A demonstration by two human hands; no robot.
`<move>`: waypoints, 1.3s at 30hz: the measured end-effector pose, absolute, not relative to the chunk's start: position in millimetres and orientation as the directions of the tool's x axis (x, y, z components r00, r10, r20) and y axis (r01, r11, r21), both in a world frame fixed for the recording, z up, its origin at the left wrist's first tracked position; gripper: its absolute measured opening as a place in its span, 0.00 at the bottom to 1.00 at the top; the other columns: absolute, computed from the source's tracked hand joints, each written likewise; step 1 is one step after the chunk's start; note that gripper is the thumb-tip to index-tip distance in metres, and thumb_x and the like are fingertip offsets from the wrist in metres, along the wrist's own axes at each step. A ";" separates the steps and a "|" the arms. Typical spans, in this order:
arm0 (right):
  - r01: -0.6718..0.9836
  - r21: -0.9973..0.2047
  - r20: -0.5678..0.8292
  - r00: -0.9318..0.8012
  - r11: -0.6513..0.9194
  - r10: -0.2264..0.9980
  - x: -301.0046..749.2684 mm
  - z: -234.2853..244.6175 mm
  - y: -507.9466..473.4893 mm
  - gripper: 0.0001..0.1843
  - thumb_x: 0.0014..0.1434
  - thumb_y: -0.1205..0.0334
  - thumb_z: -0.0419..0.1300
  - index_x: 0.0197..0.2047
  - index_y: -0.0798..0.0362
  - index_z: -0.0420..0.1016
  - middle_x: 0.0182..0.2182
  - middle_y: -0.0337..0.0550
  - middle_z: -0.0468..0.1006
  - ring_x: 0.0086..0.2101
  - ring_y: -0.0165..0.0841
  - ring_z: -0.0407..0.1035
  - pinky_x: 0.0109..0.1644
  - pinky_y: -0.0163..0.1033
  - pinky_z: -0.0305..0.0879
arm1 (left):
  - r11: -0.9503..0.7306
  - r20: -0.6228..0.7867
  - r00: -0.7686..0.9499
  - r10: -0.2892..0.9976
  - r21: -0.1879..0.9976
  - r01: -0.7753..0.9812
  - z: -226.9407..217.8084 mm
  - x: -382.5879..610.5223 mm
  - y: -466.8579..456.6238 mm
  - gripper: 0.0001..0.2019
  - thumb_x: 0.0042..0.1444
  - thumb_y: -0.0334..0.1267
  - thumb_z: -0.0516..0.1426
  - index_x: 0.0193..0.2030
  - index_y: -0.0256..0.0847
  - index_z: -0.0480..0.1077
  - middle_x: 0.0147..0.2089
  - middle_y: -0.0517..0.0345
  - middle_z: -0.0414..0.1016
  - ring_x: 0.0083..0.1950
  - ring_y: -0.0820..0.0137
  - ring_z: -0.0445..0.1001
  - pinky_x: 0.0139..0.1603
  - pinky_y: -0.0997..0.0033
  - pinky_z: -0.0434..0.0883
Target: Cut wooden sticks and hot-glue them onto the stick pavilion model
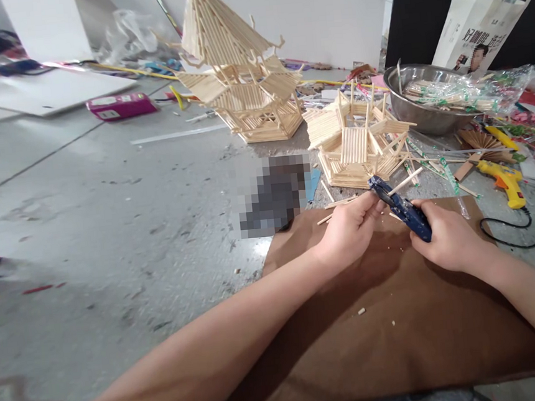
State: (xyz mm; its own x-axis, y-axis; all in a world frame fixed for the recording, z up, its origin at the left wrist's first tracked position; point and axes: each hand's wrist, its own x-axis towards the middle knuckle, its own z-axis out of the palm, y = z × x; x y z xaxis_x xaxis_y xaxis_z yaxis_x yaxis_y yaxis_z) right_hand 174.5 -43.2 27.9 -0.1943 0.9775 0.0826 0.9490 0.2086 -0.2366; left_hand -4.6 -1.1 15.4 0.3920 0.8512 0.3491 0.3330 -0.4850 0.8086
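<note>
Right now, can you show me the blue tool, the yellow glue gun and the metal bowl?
Blue tool [405,211]: head view, on its handle.
Yellow glue gun [505,177]: head view, on its body.
Metal bowl [422,115]: head view, on its outer wall.

The left hand [352,227] and the right hand [446,235] hung over a sheet [424,330] — the cutter [409,216] in the right hand, with a stick [406,181] seemingly between its jaws. Just beyond the hands stood the stick frame [354,146]; behind it, to the left, the tower [240,97]. Right of the frame was a bowl [421,112] with chopsticks [450,94] in it, and behind that a bag [457,18]. The glue gun [504,180] lay before the bowl — right of the hands. A packet [121,107] lay left of the tower.
</note>
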 end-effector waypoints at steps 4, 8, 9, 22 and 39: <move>0.949 -0.220 0.095 -0.211 0.227 0.973 175.7 27.6 -44.0 0.26 0.47 0.60 0.53 0.51 0.59 0.61 0.39 0.53 0.76 0.36 0.45 0.72 0.37 0.46 0.65 | -0.426 0.296 0.457 0.839 0.880 0.212 15.2 -5.7 3.5 0.13 0.57 0.38 0.47 0.30 0.34 0.67 0.27 0.58 0.67 0.31 0.74 0.66 0.34 0.75 0.64; 0.948 -0.201 0.108 -0.229 0.247 0.967 177.6 27.1 -42.8 0.26 0.47 0.61 0.53 0.50 0.60 0.61 0.38 0.52 0.76 0.36 0.45 0.72 0.37 0.46 0.65 | -0.335 0.239 0.546 0.803 0.939 0.082 18.3 -7.9 7.2 0.12 0.56 0.38 0.48 0.33 0.34 0.69 0.30 0.58 0.70 0.34 0.74 0.67 0.39 0.74 0.65; 0.948 -0.198 0.108 -0.232 0.250 0.967 177.9 27.1 -42.6 0.26 0.47 0.61 0.53 0.50 0.59 0.61 0.37 0.52 0.76 0.35 0.45 0.72 0.36 0.45 0.65 | -0.311 0.226 0.564 0.794 0.949 0.058 19.4 -8.6 7.4 0.12 0.56 0.38 0.48 0.34 0.34 0.69 0.31 0.59 0.71 0.35 0.75 0.67 0.40 0.75 0.65; 0.941 -0.226 0.088 -0.239 0.253 0.967 178.3 24.5 -43.1 0.22 0.48 0.62 0.52 0.48 0.57 0.62 0.35 0.49 0.77 0.33 0.42 0.72 0.35 0.44 0.64 | -0.354 0.210 0.563 0.799 0.922 0.158 18.1 -8.5 7.3 0.12 0.57 0.38 0.47 0.31 0.35 0.67 0.29 0.59 0.67 0.33 0.75 0.65 0.38 0.75 0.65; 0.857 -0.378 0.045 -0.360 0.349 0.932 191.7 30.1 -31.1 0.35 0.47 0.64 0.54 0.59 0.56 0.49 0.54 0.53 0.63 0.52 0.41 0.60 0.53 0.46 0.58 | -0.290 0.230 0.468 0.854 0.955 0.061 19.7 -4.4 3.6 0.10 0.56 0.40 0.48 0.31 0.37 0.65 0.20 0.65 0.56 0.22 0.79 0.54 0.23 0.80 0.57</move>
